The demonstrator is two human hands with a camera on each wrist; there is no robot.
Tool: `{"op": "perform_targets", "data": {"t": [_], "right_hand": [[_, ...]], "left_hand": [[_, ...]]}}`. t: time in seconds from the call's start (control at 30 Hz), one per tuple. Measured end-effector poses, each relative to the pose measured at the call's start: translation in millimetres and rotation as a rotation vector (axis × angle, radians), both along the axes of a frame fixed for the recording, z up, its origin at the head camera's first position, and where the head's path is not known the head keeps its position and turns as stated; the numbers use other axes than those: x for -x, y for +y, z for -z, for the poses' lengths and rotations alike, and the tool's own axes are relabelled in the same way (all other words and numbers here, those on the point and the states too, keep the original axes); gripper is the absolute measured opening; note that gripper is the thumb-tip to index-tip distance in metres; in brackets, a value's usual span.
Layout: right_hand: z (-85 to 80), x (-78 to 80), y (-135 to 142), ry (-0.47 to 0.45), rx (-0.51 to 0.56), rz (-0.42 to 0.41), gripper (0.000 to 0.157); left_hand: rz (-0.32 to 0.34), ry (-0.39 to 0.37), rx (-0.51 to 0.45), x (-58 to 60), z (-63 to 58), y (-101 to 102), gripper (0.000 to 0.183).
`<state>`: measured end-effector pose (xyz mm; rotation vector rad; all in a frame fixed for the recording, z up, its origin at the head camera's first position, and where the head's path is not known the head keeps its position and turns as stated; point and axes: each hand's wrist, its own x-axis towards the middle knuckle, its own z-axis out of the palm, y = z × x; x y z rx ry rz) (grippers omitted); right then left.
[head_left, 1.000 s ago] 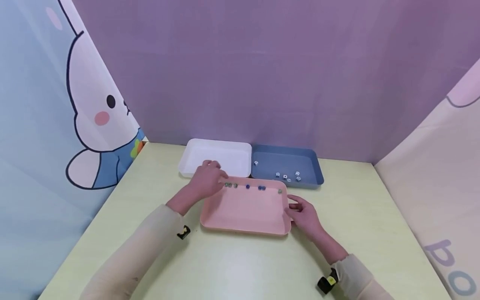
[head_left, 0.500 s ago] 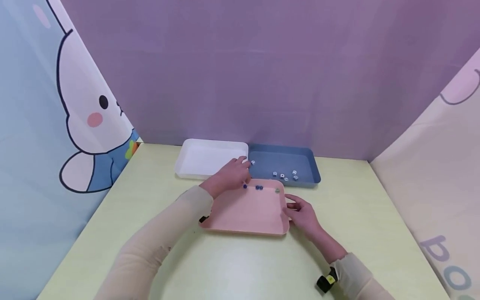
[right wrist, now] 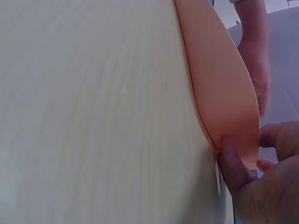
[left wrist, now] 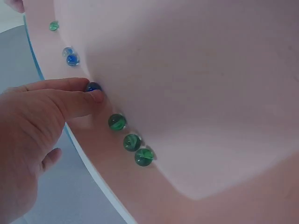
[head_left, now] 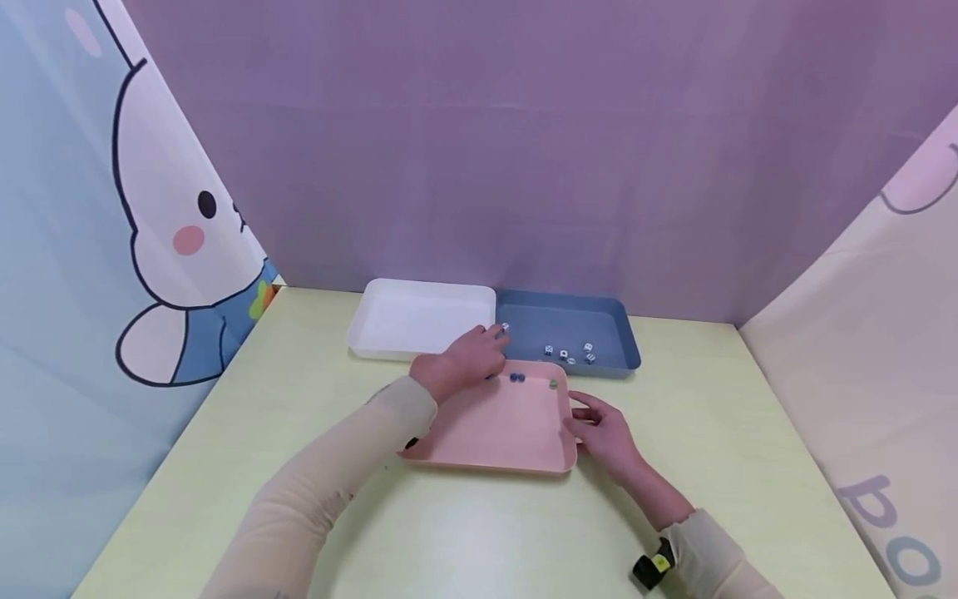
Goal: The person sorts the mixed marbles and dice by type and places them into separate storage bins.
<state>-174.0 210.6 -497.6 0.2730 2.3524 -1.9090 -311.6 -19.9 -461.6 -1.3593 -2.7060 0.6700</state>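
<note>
My left hand (head_left: 473, 359) reaches over the far side of a pink tray (head_left: 509, 428). In the left wrist view, its thumb and forefinger pinch a dark blue marble (left wrist: 94, 87) at the tray's inner edge. Several marbles line that same edge: green marbles (left wrist: 132, 142) on one side of the fingers, and a blue pair (left wrist: 72, 59) and a lone green marble (left wrist: 53, 25) on the other. At the tray's right end, my right hand (head_left: 608, 431) holds the wall, the thumb (right wrist: 229, 151) against its outer face and a finger by the rim.
Behind the pink tray stand a white tray (head_left: 419, 316) and, adjoining it, a blue-grey tray (head_left: 576, 312). Several white dice (head_left: 564, 354) lie in the blue-grey one. All the trays rest on a pale table (head_left: 741, 433) against a purple backdrop (head_left: 524, 150).
My left hand has moved right along the tray's far side, from near the far left corner to the blue marble. The right hand has stayed at the tray's right end.
</note>
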Motion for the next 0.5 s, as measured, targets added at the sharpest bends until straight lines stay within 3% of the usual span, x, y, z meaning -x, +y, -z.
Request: {"op": "perform_targets", "data": {"t": [0.23,0.33,0.5], "right_hand": [[-0.1,0.4,1.8,-0.002,0.001,-0.005,0.052],[0.8,0.8,1.8,-0.008,-0.003,-0.002,0.053],[2.5,2.0,2.5,-0.02,-0.016,-0.003,0.053]], "left_hand": [[0.018,0.015,0.01,1.5,4.1,1.7,0.02],[-0.002,0.001,-0.03,1.4,4.8,0.8,0.02],[-0.054,-0.106,-0.174,-3.5,-3.5,-4.9,0.019]]}}
